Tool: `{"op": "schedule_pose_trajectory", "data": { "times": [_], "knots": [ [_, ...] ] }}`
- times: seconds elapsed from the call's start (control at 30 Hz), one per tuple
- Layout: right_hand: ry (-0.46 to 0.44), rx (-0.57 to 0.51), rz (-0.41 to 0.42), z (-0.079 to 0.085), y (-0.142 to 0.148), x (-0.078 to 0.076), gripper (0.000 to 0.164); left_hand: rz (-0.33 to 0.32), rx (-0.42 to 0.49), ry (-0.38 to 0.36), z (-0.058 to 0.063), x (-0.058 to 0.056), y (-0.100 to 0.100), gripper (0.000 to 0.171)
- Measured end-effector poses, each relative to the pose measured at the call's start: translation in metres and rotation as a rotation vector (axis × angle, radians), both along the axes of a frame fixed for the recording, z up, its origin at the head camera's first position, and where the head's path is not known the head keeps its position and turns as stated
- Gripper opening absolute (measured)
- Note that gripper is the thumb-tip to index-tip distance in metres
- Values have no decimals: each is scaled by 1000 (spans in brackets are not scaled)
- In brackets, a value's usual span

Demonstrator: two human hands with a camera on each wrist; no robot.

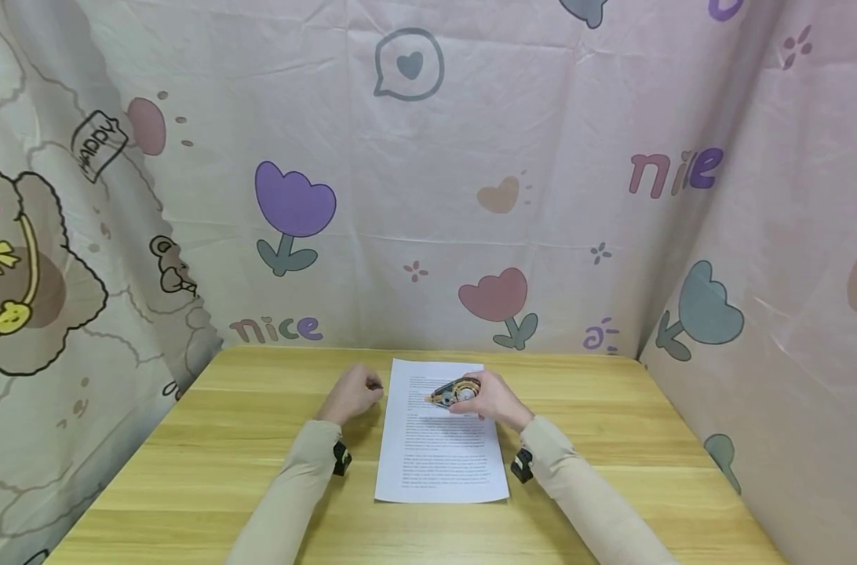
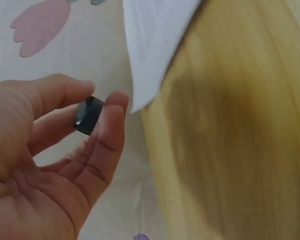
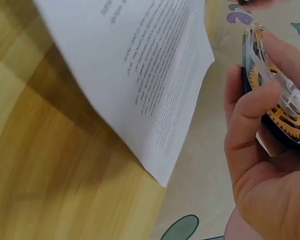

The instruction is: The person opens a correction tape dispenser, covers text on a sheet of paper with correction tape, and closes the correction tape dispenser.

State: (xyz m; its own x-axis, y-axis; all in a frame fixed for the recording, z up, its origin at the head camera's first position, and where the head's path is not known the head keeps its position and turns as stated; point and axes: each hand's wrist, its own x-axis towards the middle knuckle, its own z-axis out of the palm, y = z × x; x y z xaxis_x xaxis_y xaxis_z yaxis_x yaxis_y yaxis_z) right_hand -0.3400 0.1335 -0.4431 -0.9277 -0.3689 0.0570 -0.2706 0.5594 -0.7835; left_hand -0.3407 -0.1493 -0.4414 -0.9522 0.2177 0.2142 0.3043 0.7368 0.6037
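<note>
In the head view a printed sheet of paper (image 1: 439, 463) lies on the wooden table. Above its upper part, my right hand (image 1: 497, 399) grips a correction tape (image 1: 448, 392), its narrow tip pointing left. Through the clear casing of the correction tape (image 3: 282, 112), orange gears show in the right wrist view. Just left of the sheet, my left hand (image 1: 353, 394) is raised off the table. A small black cap-like piece (image 2: 89, 116) is pinched between its thumb and fingers in the left wrist view.
The wooden table (image 1: 209, 471) extends around the sheet on all sides. Behind it and at both sides hangs a patterned cloth (image 1: 400, 188) with flowers and words. Each wrist carries a small black camera.
</note>
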Motion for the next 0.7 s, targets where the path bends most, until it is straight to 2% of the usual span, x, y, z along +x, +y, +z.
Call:
{"op": "schedule_pose_trajectory", "data": {
  "times": [0.17,0.4,0.53,0.7],
  "knots": [
    [-14,-9,25,-1,2,2,37,43,-82,-41,-8,-3,-10,8],
    [-29,-31,-30,-3,4,0,45,125,-173,-30,-14,-6,-19,10],
    [-32,-25,-38,-5,5,-1,47,116,-228,-20,-14,-7,-22,7],
    [-35,-37,-7,-6,6,0,38,101,-265,-16,-16,-8,-26,6]
  ]
}}
